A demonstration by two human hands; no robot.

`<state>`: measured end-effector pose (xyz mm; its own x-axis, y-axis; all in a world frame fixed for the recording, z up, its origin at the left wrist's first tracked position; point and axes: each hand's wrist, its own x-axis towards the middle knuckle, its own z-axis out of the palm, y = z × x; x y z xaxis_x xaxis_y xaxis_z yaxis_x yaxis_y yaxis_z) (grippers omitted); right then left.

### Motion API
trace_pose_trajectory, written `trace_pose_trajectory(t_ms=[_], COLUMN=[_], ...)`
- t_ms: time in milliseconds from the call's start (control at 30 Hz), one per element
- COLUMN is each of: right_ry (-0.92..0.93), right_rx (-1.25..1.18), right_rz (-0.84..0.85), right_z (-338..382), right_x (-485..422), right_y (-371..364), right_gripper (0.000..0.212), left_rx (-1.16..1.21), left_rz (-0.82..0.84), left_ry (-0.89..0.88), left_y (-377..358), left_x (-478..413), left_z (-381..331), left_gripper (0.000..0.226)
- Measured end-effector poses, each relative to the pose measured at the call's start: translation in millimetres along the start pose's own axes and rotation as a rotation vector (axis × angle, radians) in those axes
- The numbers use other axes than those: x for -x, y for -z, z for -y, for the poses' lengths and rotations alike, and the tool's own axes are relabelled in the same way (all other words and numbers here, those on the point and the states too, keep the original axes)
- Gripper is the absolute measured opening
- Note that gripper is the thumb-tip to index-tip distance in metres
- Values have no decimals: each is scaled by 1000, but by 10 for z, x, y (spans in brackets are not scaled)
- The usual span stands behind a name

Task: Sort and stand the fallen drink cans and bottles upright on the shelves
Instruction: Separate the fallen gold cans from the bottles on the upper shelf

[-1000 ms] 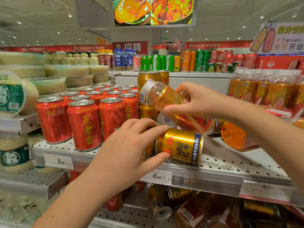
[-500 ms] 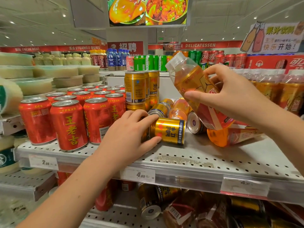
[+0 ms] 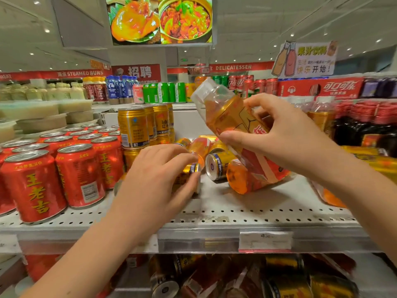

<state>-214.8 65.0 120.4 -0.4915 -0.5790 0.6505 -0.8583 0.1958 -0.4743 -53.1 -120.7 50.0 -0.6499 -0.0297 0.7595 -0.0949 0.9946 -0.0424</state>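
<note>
Step underway: righting fallen drinks; right hand [image 3: 285, 138] gripping tilted tea bottle [image 3: 225, 117] above shelf [image 3: 257, 203] middle; left hand [image 3: 156, 181] curling round fallen gold can [image 3: 189, 171] beside red cans [image 3: 34, 181]. Next, likely: tipping can upright, standing bottle far right.

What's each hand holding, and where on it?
Right hand grips the tilted tea bottle around its labelled middle; left hand grips a fallen gold can around its side.

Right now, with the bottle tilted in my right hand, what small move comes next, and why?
Probably tip the bottle upright and set it rightward beside the standing bottles: the right hand holds it tilted, cap up-left, above the shelf, while the left hand grips a fallen gold can.
</note>
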Motion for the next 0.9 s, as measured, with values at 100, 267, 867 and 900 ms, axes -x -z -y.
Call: trace_pose_trajectory(t_ms=[100, 267, 867, 900], right_ry=[-53, -107, -148, -142], right_rx=[-38, 25, 554, 558], right_rz=[-60, -189, 279, 300], right_z=[-186, -665, -2299, -2331], right_x=[153, 481, 1089, 1097], right_y=[348, 1039, 2215, 2209], right_gripper=[66, 58, 72, 74], left_rx=[112, 217, 335, 323], left_rz=[-32, 8, 0, 6], left_ry=[-51, -80, 37, 35], left_y=[-146, -538, -1136, -1152], left_x=[-203, -470, -1052, -1055], left_z=[-324, -1014, -2468, -2472], left_gripper=[24, 25, 20, 17])
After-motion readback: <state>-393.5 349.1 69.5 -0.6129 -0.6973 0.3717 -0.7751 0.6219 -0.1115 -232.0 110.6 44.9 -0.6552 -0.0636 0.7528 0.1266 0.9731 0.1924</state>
